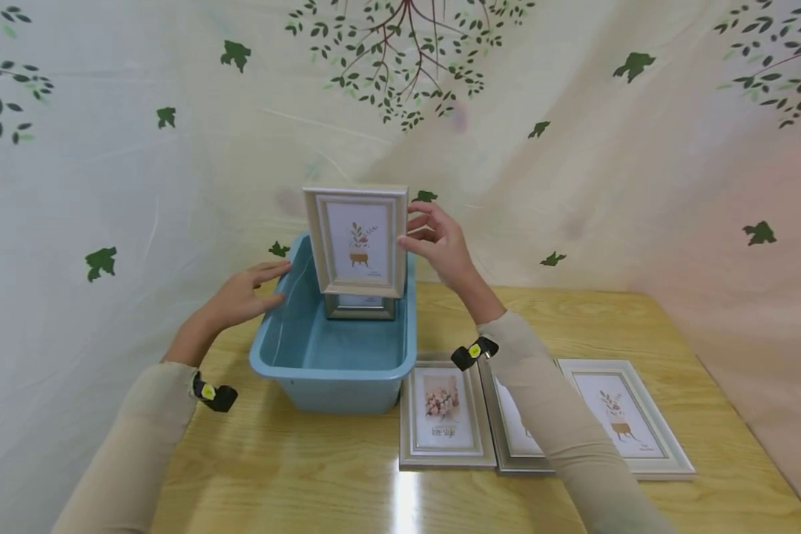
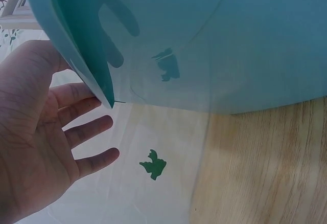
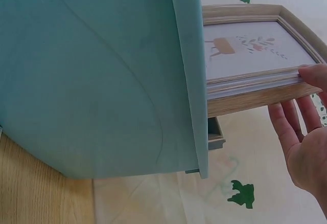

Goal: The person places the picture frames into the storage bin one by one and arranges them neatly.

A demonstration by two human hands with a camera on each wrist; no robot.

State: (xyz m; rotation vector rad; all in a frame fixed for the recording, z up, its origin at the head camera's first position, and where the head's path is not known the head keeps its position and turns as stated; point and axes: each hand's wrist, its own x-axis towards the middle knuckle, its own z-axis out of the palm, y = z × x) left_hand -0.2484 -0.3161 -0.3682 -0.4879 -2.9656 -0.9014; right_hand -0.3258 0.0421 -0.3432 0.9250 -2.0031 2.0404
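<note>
A cream picture frame [image 1: 397,278] with a plant print stands upright over the back part of a blue plastic basin [image 1: 347,389]. My right hand [image 1: 443,248] pinches its right edge, thumb on the front and fingers behind, as the right wrist view also shows at the frame [image 3: 245,98] and hand [image 3: 306,137]. Behind and below it, a darker frame [image 1: 360,313] is inside the basin, partly hidden. My left hand [image 1: 240,297] rests at the basin's left rim with its fingers extended; in the left wrist view the hand [image 2: 46,127] touches the rim [image 2: 76,63].
On the wooden table [image 1: 274,475], right of the basin, lie a frame with a flower print [image 1: 447,460], a middle frame [image 1: 517,463] partly covered by my right forearm, and a pale frame [image 1: 661,467] with a plant print. A leaf-patterned cloth [image 1: 541,200] hangs behind.
</note>
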